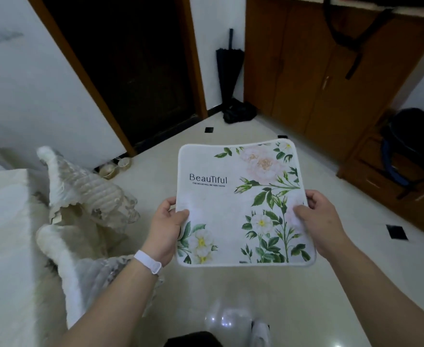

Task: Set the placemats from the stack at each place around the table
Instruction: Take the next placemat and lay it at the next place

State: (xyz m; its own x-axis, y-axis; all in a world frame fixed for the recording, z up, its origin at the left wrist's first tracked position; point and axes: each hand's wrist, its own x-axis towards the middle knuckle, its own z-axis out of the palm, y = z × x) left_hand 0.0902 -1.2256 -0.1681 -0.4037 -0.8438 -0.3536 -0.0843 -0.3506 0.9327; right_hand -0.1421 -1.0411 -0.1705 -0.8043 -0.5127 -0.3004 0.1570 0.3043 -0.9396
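A white square placemat [233, 204] printed with green leaves, pale flowers and the word "Beautiful" is held flat in the air over the tiled floor. My left hand [167, 229] grips its left edge, thumb on top and fingers underneath. My right hand [318, 219] grips its right edge the same way. A white band sits on my left wrist. The table [3, 234], under a cream cloth, lies at the left edge of the view. No stack of placemats is in view.
A chair [80, 196] with a clear lacy cover stands beside the table on the left. A dark doorway [130, 71] lies ahead, a folded black umbrella [228, 71] leans in the corner, and brown wooden cabinets [331, 83] run along the right. A dark backpack [411, 146] rests there.
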